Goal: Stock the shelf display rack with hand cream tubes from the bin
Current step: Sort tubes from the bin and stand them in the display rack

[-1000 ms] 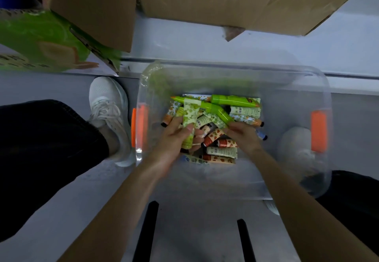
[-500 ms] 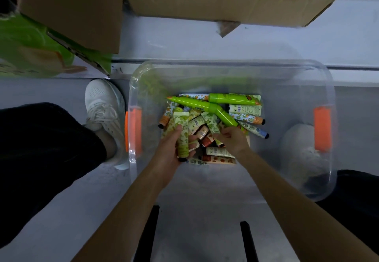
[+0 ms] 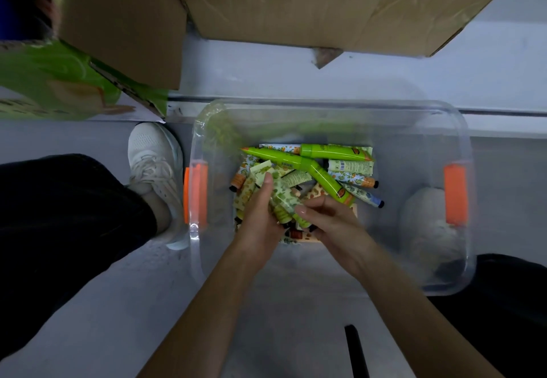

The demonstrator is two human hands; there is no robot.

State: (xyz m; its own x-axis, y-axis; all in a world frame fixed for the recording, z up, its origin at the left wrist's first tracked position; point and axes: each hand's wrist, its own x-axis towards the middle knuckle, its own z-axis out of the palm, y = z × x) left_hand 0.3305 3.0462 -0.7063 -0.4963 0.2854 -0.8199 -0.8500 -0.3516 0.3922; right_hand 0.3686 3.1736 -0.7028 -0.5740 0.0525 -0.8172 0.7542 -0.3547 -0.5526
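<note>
Floral-label tubes (image 3: 349,167) (lettering unreadable)

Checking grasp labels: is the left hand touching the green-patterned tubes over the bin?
Touching. The head view shows the left hand holding the bundle of green-patterned tubes, its thumb lying along them with no gap.
</note>
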